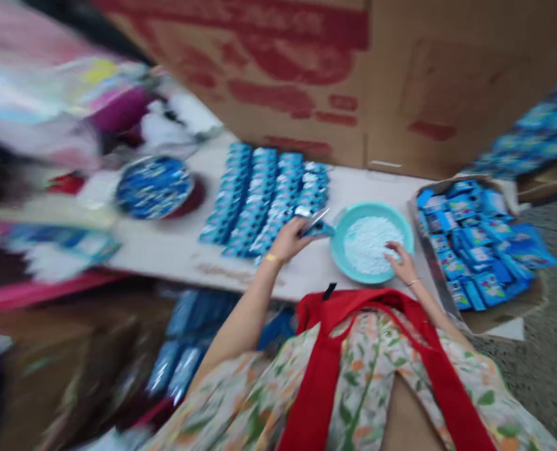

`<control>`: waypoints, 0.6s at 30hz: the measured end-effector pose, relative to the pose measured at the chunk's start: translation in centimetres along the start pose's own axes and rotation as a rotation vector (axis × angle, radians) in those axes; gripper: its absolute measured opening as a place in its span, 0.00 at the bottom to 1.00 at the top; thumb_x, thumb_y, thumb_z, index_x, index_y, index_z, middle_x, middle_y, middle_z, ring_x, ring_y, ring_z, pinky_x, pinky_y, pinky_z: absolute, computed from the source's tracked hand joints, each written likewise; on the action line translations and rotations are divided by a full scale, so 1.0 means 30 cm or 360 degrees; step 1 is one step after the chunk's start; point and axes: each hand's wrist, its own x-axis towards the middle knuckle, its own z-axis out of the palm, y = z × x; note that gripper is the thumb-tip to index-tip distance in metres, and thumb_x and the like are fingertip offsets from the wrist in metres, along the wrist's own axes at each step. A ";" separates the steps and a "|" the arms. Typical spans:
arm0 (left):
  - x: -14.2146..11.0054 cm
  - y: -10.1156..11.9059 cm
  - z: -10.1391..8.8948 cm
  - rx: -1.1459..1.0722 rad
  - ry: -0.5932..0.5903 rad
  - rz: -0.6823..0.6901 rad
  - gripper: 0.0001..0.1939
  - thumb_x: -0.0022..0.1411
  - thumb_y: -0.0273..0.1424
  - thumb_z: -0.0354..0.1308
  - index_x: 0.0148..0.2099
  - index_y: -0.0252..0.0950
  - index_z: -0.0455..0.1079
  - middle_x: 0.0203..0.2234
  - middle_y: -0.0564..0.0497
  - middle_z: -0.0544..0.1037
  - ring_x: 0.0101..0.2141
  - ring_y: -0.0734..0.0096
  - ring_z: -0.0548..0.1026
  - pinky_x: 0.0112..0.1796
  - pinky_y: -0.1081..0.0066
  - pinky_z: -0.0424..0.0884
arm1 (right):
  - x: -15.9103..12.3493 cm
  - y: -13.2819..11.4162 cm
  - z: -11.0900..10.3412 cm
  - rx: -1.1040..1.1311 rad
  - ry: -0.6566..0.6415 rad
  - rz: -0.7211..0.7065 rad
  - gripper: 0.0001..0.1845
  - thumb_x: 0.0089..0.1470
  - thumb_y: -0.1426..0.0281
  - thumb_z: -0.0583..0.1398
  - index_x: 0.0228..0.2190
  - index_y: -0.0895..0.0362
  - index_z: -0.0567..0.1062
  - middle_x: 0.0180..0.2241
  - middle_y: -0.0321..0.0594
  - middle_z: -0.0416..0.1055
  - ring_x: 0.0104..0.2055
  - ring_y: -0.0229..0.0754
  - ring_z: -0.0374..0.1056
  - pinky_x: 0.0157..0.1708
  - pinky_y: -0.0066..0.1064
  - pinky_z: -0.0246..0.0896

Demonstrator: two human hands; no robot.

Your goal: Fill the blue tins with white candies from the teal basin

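My left hand [290, 241] is closed on a small blue packet [322, 230] with a shiny edge, just left of a turquoise bowl [337, 260]. The packet reaches to the bowl's rim. Small white pieces [369, 241] fill the bottom of the bowl, too blurred to name. My right hand [401, 263] reaches over the bowl's right rim, its bent fingertips at the white pieces. What those fingers pinch is too small to make out. Beyond my left hand, several rows of blue packets [264, 197] stand packed side by side on the white table [175, 257].
To the right, an open carton [532, 307] holds many loose blue packets [475, 238]. A round container [153, 188] heaped with blue packets stands at left. A large cardboard box [391, 94] walls the table's back. More blue packs [179, 363] lie below the table.
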 end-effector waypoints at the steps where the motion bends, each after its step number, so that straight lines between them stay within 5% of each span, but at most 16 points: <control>1: 0.006 -0.042 -0.003 0.0055 0.0007 -0.0084 0.13 0.65 0.36 0.68 0.46 0.35 0.74 0.41 0.47 0.77 0.45 0.64 0.72 0.50 0.69 0.70 | 0.006 0.052 -0.021 -0.0030 0.0092 -0.0040 0.31 0.58 0.42 0.66 0.50 0.53 0.77 0.48 0.51 0.82 0.52 0.53 0.80 0.60 0.54 0.77; 6: 0.073 -0.172 0.045 0.0240 -0.0106 -0.0306 0.12 0.64 0.27 0.70 0.49 0.32 0.77 0.43 0.47 0.77 0.44 0.65 0.73 0.47 0.72 0.67 | -0.029 0.206 -0.080 -0.0040 0.0134 -0.0088 0.32 0.58 0.40 0.68 0.50 0.53 0.79 0.42 0.47 0.84 0.46 0.51 0.83 0.54 0.54 0.81; 10: 0.140 -0.207 0.089 0.0305 -0.0188 -0.0298 0.20 0.65 0.23 0.65 0.60 0.31 0.76 0.57 0.39 0.77 0.51 0.60 0.77 0.54 0.68 0.71 | -0.098 0.156 -0.042 -0.0042 0.0100 -0.0055 0.33 0.58 0.39 0.68 0.49 0.53 0.80 0.43 0.48 0.85 0.46 0.52 0.83 0.53 0.54 0.82; 13: 0.141 -0.242 0.107 0.0460 -0.0122 -0.0423 0.29 0.68 0.27 0.61 0.70 0.31 0.70 0.70 0.31 0.69 0.60 0.47 0.78 0.60 0.58 0.74 | -0.124 0.091 -0.032 -0.0071 0.0121 -0.0057 0.32 0.60 0.38 0.67 0.47 0.52 0.82 0.43 0.47 0.85 0.45 0.52 0.83 0.52 0.52 0.82; 15: 0.125 -0.272 0.119 0.0492 0.0003 -0.0471 0.36 0.68 0.37 0.63 0.74 0.31 0.65 0.72 0.28 0.65 0.63 0.37 0.76 0.60 0.49 0.76 | -0.114 0.071 -0.096 -0.0175 0.0269 -0.0073 0.30 0.62 0.38 0.64 0.45 0.51 0.82 0.43 0.47 0.84 0.44 0.51 0.81 0.51 0.49 0.82; 18: 0.099 -0.293 0.160 0.0380 0.0137 -0.0306 0.37 0.69 0.46 0.61 0.71 0.30 0.65 0.66 0.28 0.72 0.65 0.37 0.75 0.63 0.47 0.75 | -0.085 0.087 -0.325 -0.0552 0.0772 -0.0049 0.29 0.66 0.40 0.60 0.46 0.52 0.81 0.45 0.50 0.82 0.49 0.53 0.78 0.53 0.50 0.80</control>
